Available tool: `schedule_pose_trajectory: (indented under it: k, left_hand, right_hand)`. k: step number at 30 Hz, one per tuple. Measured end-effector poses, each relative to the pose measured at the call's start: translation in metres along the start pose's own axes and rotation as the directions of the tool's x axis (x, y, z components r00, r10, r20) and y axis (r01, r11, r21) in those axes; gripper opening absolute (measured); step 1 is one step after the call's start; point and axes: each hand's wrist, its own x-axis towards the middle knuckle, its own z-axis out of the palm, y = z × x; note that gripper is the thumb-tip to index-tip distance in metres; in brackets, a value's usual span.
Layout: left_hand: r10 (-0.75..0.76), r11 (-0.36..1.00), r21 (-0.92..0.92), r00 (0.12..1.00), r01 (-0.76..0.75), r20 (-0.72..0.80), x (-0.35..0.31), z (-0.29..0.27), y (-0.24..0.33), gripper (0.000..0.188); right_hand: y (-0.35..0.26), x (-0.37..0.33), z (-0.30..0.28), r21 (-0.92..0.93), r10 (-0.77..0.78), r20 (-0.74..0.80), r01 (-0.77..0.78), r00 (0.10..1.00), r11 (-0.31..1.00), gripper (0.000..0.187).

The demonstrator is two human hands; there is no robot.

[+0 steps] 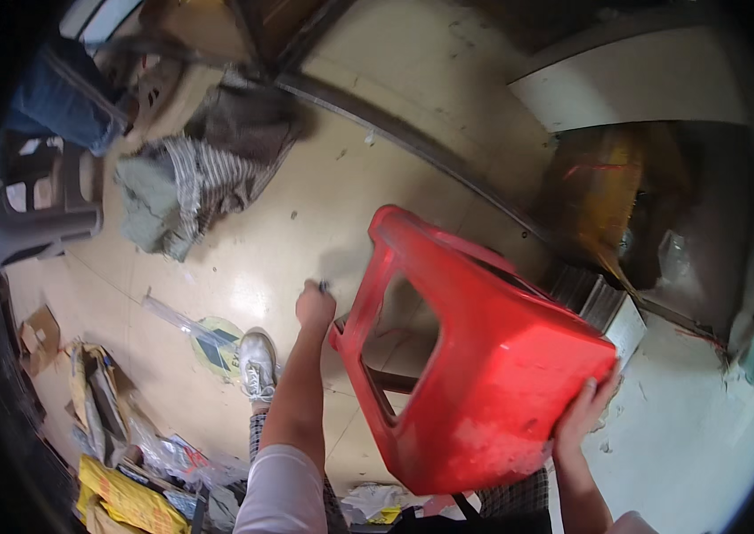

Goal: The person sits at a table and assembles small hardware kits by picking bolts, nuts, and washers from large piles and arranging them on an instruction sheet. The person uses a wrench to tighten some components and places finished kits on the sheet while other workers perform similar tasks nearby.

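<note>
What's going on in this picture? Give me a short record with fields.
Held thing: red plastic stool, tilted, off the floor
Right hand: grips the stool's seat edge
Left hand: at a stool leg; grip unclear
Floor: pale, scuffed
Foot: white shoe
Nearby: heap of clothes, grey stool, papers and cardboard

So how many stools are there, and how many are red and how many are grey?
Red plastic stool, tilted, held by the right hand at its seat edge and the left hand near a leg: 1
Grey plastic stool standing on the floor: 1
Total stools: 2
</note>
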Motion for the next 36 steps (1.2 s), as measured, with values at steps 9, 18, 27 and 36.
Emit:
schedule_pose_trajectory:
  k: [9, 18, 27, 36]
  left_hand:
    - [-0.212, 0.925, -0.252, 0.938, 0.283, 0.275, -0.22, -0.116, -0.089, 0.055]
    - [0.323, 0.693, -0.705, 0.808, 0.153, 0.493, -0.4, -0.337, 0.15, 0.035]
    - [0.631, 0.696, -0.664, 0.672, -0.273, 0.386, -0.414, -0.406, 0.533, 0.028]
    - [0.65, 0.496, -0.785, 0.758, -0.372, 0.052, -0.363, -0.417, 0.712, 0.049]
  right_hand:
    - [-0.039, 0.004, -0.054, -0.374, -0.06, 0.102, 0.094, 0.993, 0.923, 0.069]
    - [-0.036, -0.078, -0.192, -0.267, 0.322, 0.804, -0.181, 0.5, 0.947, 0.042]
    - [0.012, -0.01, -0.18, -0.071, 0.16, 0.903, -0.228, 0.399, 0.971, 0.045]
    - [-0.039, 0.133, -0.245, -0.109, 0.251, 0.782, -0.272, 0.57, 0.956, 0.045]
